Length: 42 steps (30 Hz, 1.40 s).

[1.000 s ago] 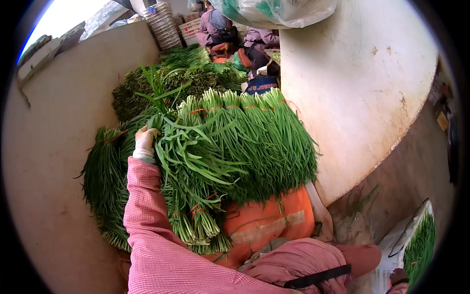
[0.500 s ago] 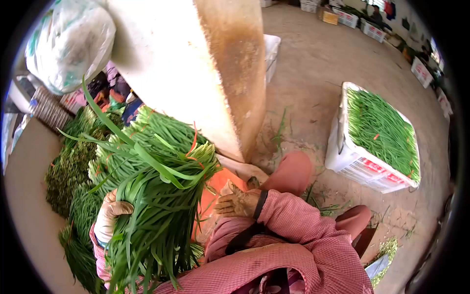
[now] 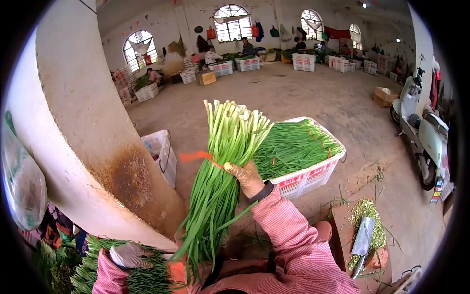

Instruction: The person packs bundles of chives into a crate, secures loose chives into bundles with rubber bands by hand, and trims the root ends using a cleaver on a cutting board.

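From where I stand, the right hand point(image 3: 248, 179) is wrapped about a bundle of long greens point(image 3: 218, 147), thumb laid across the stalks just beneath the red tie point(image 3: 196, 157). The bundle is up in front of the person, pale cut ends on top, leaves hanging toward the lap. I'd keep the grip there, close to the tie, firm enough to stop stalks slipping yet not so hard as to bruise them, and I'd watch the loose leaves, which could snag or fold. The left hand point(image 3: 131, 255), gloved, lies over the piled greens point(image 3: 149, 274); whether its fingers grip anything, I can't tell. As for edges, the stained pillar point(image 3: 125, 171) rises on the left, so a wide swing that way could knock the leaves. Just beyond the bundle is a white crate point(image 3: 309, 180) packed with greens, its rim a likely catching point. Past it the floor point(image 3: 289, 93) gives good room, but the cleaver point(image 3: 363, 237) at lower right deserves a wide berth.
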Each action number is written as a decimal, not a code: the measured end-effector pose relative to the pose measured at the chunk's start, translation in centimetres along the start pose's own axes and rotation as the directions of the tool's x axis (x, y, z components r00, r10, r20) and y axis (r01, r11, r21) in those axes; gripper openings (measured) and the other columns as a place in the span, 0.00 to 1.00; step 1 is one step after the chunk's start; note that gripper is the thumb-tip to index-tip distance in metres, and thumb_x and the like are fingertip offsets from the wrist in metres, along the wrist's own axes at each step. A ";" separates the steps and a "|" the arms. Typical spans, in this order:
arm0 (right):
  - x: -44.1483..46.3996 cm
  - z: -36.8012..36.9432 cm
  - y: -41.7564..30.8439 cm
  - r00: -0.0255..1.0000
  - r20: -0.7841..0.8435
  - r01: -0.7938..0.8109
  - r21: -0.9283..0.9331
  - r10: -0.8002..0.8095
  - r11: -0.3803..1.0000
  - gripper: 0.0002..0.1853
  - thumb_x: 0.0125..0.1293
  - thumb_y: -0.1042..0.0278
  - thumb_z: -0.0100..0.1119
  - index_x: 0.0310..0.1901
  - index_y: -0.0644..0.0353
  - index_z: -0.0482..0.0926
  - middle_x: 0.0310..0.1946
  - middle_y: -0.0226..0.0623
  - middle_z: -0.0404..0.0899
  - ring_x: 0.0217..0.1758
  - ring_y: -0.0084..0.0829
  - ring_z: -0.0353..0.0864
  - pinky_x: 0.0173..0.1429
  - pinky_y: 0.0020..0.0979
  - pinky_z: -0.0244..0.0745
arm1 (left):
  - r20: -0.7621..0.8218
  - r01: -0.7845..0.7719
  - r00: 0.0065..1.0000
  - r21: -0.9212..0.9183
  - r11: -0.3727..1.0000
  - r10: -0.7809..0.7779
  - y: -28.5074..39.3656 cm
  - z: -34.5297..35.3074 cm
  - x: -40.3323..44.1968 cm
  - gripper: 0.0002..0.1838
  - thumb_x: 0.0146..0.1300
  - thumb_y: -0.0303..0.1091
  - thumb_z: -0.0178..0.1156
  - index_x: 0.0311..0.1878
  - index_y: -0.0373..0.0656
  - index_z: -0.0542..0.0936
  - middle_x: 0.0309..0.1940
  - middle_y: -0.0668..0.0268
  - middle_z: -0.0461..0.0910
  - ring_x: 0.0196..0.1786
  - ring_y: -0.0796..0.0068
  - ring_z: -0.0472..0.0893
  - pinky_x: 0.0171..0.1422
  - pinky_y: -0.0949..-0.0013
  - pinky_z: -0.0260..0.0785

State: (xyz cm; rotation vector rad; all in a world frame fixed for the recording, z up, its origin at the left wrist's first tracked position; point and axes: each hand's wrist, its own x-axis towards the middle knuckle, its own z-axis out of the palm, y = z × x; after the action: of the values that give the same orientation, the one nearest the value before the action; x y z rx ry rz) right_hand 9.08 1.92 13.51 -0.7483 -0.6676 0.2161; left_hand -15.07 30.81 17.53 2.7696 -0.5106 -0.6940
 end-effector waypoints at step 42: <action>-12.0 -4.1 -11.7 0.962 0.132 0.111 -0.989 -0.238 -0.099 0.17 0.45 0.60 0.68 0.38 0.56 0.81 0.65 0.38 0.57 0.69 0.47 0.48 0.68 0.44 0.48 | -0.166 -0.073 0.899 -0.969 -0.235 0.404 8.0 9.1 28.2 0.50 0.36 0.45 0.67 0.65 0.36 0.57 0.59 0.52 0.65 0.59 0.58 0.68 0.65 0.56 0.58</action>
State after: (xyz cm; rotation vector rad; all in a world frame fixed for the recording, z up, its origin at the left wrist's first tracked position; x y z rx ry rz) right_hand 1.75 -13.76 13.58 -2.1722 -0.7720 -0.7583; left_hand 1.53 11.28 0.68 0.9049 -0.2646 -0.7602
